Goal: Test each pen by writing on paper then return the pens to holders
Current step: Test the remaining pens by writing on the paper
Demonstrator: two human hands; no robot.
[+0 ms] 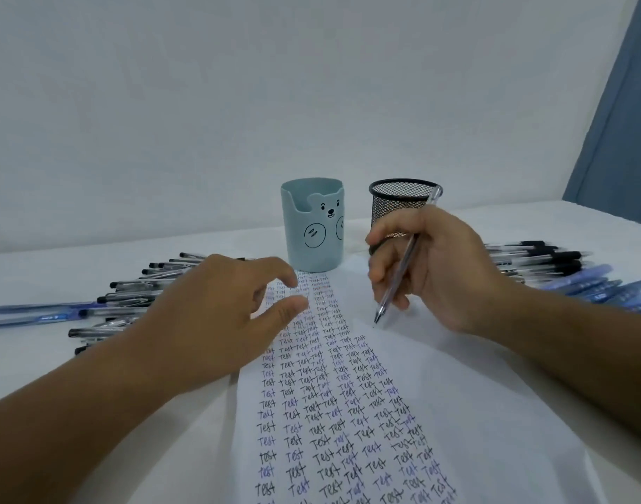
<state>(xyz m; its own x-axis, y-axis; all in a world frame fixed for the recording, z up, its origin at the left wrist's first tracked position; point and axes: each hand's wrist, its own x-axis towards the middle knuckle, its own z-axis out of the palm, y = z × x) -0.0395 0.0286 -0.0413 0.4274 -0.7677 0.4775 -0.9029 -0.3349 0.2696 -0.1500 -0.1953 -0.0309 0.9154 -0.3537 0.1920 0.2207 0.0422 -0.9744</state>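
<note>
My right hand [432, 271] grips a clear pen [402, 261] in a writing hold, its tip touching a bare part of the white paper [475, 412]. The paper carries several columns of the word "Test" in black and blue ink. My left hand [217, 314] hovers over the paper's left edge with fingers loosely spread, holding nothing. Behind the paper stand a light blue bear holder [311, 227] and a black mesh holder [399, 209], the latter partly hidden by my right hand.
Several black and clear pens [129, 296] lie in a pile at the left, with blue pens [35, 311] beside them. Another pile of black pens [544, 256] and blue pens [603, 285] lies at the right. A wall is close behind; a blue curtain [617, 121] hangs at the right.
</note>
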